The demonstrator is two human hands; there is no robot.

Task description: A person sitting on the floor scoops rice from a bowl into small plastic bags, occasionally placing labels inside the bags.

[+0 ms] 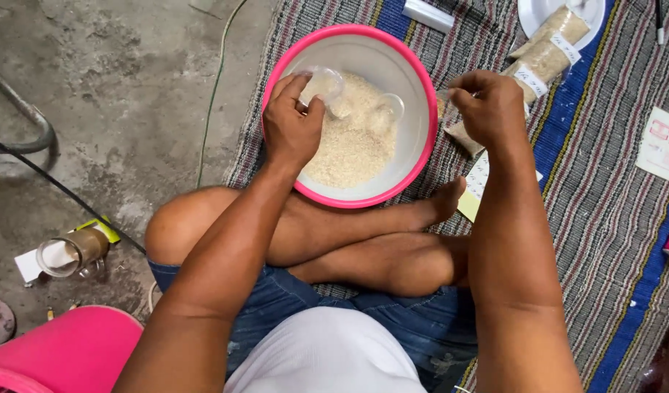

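A person sits cross-legged on a striped woven mat (604, 218) of grey, maroon and blue bands, which covers the right half of the view; the left half is bare, stained concrete floor (123, 109). One pink-rimmed basin (420, 138), white inside, stands on the mat just beyond the crossed shins and holds a heap of white rice (353, 142). A second pink container (65, 353) is cut off at the near left corner, so its shape cannot be told.

The left hand (292, 124) reaches over the basin's left rim, fingers curled around one small clear plastic cup (323, 84) tipped above the rice. A second clear scoop or cup (391, 108) lies half sunk in the grain to the right. The right hand (487, 105) hovers just outside the basin's right rim, closed into a loose pinch; whatever it grips is too small to make out.

Beyond the right hand lie about three filled, labelled clear packets of grain (545, 54), partly resting on one white plate (589, 18) that is cut off at the far edge. Another packet (465, 137) sits partly hidden under the right hand. One sheet of white labels with a yellow slip (474, 191) lies beside the foot.

On the concrete at the left, one glass tumbler (72, 253) lies on its side on a scrap of paper. One black cable (58, 185), one green cord (214, 94) and one bent metal tube (29, 120) cross the floor.
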